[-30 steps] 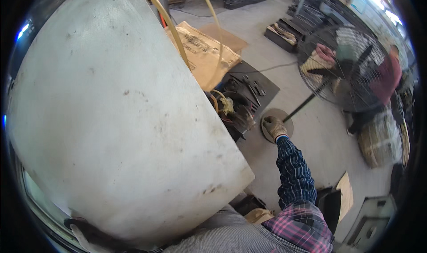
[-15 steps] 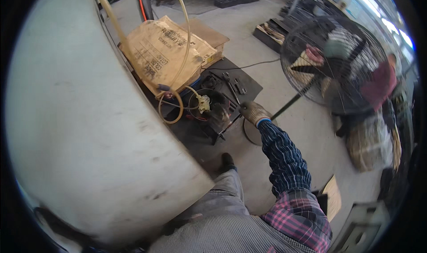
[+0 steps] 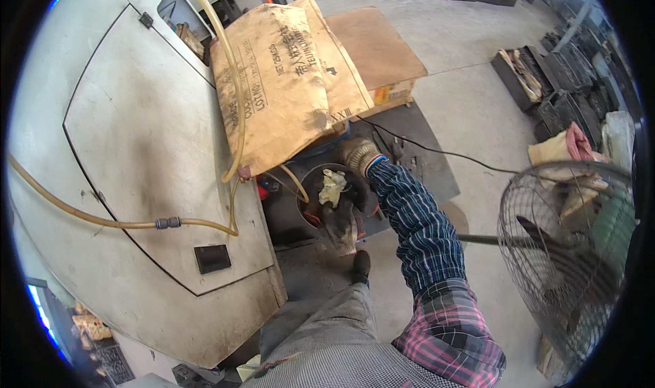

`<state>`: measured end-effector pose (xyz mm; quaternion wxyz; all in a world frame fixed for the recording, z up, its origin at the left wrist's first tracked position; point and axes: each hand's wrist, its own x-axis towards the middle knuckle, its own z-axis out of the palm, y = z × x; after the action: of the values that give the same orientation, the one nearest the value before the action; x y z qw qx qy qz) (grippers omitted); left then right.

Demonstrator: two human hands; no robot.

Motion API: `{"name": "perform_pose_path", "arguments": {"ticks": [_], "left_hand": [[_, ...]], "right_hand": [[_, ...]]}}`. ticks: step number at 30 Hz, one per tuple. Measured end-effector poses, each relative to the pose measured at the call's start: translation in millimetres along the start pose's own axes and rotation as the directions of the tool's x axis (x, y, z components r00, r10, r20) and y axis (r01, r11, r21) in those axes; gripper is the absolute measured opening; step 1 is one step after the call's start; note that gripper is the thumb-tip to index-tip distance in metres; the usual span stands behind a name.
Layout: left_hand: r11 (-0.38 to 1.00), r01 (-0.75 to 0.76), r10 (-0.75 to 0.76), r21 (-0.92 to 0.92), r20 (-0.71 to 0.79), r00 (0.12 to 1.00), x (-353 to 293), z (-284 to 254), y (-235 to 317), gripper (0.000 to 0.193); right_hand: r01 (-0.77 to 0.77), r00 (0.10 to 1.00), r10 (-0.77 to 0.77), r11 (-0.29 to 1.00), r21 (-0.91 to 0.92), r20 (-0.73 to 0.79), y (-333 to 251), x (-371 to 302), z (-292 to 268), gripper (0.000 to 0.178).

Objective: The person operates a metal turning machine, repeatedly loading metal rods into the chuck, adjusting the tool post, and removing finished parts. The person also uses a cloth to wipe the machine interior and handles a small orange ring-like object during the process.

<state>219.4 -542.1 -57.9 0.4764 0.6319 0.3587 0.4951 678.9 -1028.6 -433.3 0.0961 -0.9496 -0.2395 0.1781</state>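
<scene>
My right hand (image 3: 358,155), in a knitted work glove with a dark-striped sleeve cover, reaches down at the far right rim of a round dark bucket (image 3: 299,200). Its fingers look curled, and whatever they grip is hidden beneath the glove. In the bucket lies a crumpled pale-yellow rag (image 3: 332,187). Dark, worn gloves (image 3: 339,224) hang over the near edge, apparently with no hand inside. Small dark metal parts (image 3: 404,157) lie on a dark board (image 3: 437,159) beside my hand. My left hand is out of the picture.
A white machine housing (image 3: 164,156) fills the left, with a yellowish hose (image 3: 102,214) across it. Beyond the bucket, a large brown paper sack (image 3: 273,67) lies beside a cardboard box (image 3: 375,43). A floor fan (image 3: 566,251) stands right; a black cable (image 3: 464,157) crosses the floor.
The view has swung left and come closer to the bucket. My right hand has moved from beside the dark rod to the bucket's far rim. More of the machine shows.
</scene>
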Motion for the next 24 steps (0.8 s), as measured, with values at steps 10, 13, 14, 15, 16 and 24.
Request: {"name": "perform_pose_path", "arguments": {"ticks": [10,13,14,15,16,24], "left_hand": [[0.996,0.023,-0.014,0.086,-0.097,0.995,-11.0,6.5,6.8,0.045],[0.995,0.032,-0.021,0.097,-0.113,0.993,-8.0,8.0,4.3,0.045],[0.994,0.036,-0.025,0.101,-0.111,0.994,-7.6,9.0,3.3,0.045],[0.993,0.043,-0.031,0.105,-0.114,0.993,-6.4,10.6,2.3,0.045],[0.993,0.047,-0.034,0.108,-0.118,0.992,-5.3,11.6,1.5,0.045],[0.99,0.068,-0.057,0.12,-0.095,0.994,3.6,28.8,-6.1,0.046]], "right_hand": [[0.541,0.822,-0.414,0.783,-0.307,0.392,11.4,87.8,42.0,0.027],[0.578,0.79,-0.424,0.755,-0.31,0.442,6.1,80.2,35.4,0.029],[0.588,0.783,-0.431,0.747,-0.31,0.449,5.8,76.6,32.8,0.03],[0.593,0.781,-0.434,0.741,-0.314,0.45,4.6,73.2,28.5,0.03],[0.6,0.778,-0.441,0.735,-0.317,0.447,3.7,68.9,23.1,0.031],[0.356,0.888,-0.358,0.933,-0.062,-0.29,41.3,63.5,71.4,0.046]]}}
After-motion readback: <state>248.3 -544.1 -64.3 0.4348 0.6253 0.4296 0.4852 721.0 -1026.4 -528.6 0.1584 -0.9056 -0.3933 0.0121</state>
